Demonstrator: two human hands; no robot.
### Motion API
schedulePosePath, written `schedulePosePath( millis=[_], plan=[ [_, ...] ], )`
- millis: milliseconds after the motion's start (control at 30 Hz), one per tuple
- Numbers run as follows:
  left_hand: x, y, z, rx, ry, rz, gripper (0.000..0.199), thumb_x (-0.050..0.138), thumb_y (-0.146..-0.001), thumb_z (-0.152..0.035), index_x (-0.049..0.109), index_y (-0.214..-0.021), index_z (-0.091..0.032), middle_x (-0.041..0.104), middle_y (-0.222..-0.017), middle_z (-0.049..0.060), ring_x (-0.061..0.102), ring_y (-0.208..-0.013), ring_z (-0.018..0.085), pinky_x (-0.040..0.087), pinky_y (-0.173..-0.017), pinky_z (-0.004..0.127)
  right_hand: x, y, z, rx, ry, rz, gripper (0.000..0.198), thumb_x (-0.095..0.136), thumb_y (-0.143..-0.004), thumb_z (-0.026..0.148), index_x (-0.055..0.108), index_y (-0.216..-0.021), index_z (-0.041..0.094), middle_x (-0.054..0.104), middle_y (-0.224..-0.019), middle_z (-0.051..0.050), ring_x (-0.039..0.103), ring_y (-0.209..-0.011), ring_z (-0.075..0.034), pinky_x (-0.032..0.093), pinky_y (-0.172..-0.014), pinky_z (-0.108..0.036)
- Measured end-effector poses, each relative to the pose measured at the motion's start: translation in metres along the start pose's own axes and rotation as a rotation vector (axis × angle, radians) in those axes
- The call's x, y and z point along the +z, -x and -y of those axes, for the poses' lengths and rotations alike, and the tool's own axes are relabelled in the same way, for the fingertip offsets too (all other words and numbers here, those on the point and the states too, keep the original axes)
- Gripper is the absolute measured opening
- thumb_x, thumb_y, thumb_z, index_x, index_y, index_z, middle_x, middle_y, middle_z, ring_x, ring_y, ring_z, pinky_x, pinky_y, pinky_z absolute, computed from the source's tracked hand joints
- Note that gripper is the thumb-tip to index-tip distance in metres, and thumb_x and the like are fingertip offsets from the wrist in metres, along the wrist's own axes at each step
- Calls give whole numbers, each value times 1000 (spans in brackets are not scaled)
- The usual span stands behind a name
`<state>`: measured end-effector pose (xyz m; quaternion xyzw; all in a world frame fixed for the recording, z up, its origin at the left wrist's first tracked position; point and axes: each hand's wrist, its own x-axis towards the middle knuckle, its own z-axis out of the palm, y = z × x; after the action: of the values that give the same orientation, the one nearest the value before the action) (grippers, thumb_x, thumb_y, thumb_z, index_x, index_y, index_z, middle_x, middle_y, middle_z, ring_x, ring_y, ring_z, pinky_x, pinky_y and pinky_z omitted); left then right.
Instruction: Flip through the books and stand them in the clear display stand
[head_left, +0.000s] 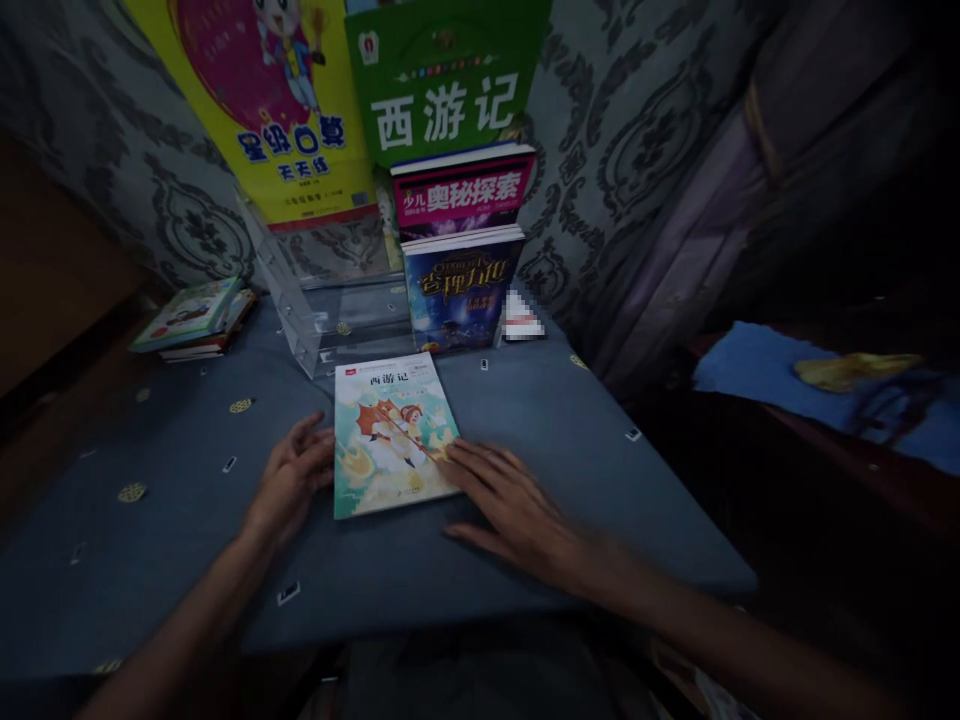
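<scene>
A paperback book (397,430) with a winged, cartoon-like figure on its pale green cover lies face up on the table. At its left edge is my left hand (289,475), fingers loosely bent and apart, the tips at or just beside the cover. My right hand (517,510) rests with stretched fingers over the lower right of the cover, thumb apart on the cloth side. Neither hand grips the book. Just behind it stands a clear acrylic rack (289,290) holding upright books, among them a dark blue book (461,290) at the front.
Behind that are a magenta book (465,195), a green book (450,90) and a yellow workbook (277,120). A small stack of books (199,315) lies at the back left. The table (585,450) has a blue-grey cloth. A purple curtain (675,230) hangs at the right.
</scene>
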<state>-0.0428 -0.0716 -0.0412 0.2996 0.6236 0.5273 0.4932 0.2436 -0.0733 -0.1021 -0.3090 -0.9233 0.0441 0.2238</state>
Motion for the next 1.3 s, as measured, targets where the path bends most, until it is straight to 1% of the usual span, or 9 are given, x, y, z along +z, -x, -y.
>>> schedulePosePath(
  millis=[133,367,467,567,700,867,1033,1200,1300],
  plan=[
    [18,15,-2,-158,111,86,53,76,-67,-15,58,-117,-14,76,-92,9,75,-71,22,62,-57,29,3,0,0,66,20,9,66,68,-93,40,47,-150,12,54,-149,-23,51,-140,-35,51,-109,-54],
    [34,57,-18,27,109,246,54,87,-67,-33,58,-110,-18,74,-88,5,72,-66,19,61,-51,27,-3,1,-20,152,-134,-109,60,47,-94,8,48,-152,26,58,-148,-13,59,-134,-27,54,-108,-46],
    [26,49,-24,188,35,230,56,82,-75,-47,57,-117,-19,72,-106,9,73,-97,25,64,-69,32,-17,1,-22,167,-354,-206,52,45,-98,14,53,-148,25,63,-143,-10,63,-129,-24,56,-105,-42],
    [13,20,-22,431,-83,98,71,84,-71,-50,50,-129,-24,62,-134,11,56,-133,30,58,-98,39,-28,0,-18,299,-583,-222,35,50,-101,28,69,-129,22,76,-120,-7,73,-111,-25,62,-93,-37],
    [3,-10,-20,425,-278,247,82,86,-65,-52,48,-132,-23,60,-140,12,56,-133,32,50,-109,43,-32,-7,-11,477,-840,-152,36,58,-96,51,75,-93,19,78,-89,-5,75,-96,-28,65,-81,-40],
    [3,-11,-14,282,-305,255,78,84,-72,-48,47,-136,-21,72,-118,9,73,-99,26,62,-75,29,-32,-27,-10,606,-1265,-157,46,66,-91,52,65,-122,19,77,-112,-10,76,-93,-27,68,-76,-44],
    [1,-16,2,21,-375,278,83,84,-73,-48,43,-138,-16,67,-63,-2,57,-38,14,36,-32,20,-22,-42,-22,832,-1418,6,30,66,-94,33,63,-117,15,79,-100,-12,77,-74,-20,69,-61,-33],
    [-8,-20,-2,50,-701,328,80,75,-79,-57,44,-142,-18,67,-61,-1,57,-37,19,35,-32,25,-23,-41,-39,922,-1316,67,33,73,-89,33,56,-113,17,78,-81,-6,73,-58,-18,64,-51,-28],
    [-7,-20,-15,269,-1098,258,52,65,-86,-57,63,-121,-19,65,-61,3,67,-54,26,46,-49,29,-37,-33,-49,849,-1038,215,36,71,-89,41,56,-112,18,75,-74,-3,69,-49,-19,58,-44,-30]
  ],
)
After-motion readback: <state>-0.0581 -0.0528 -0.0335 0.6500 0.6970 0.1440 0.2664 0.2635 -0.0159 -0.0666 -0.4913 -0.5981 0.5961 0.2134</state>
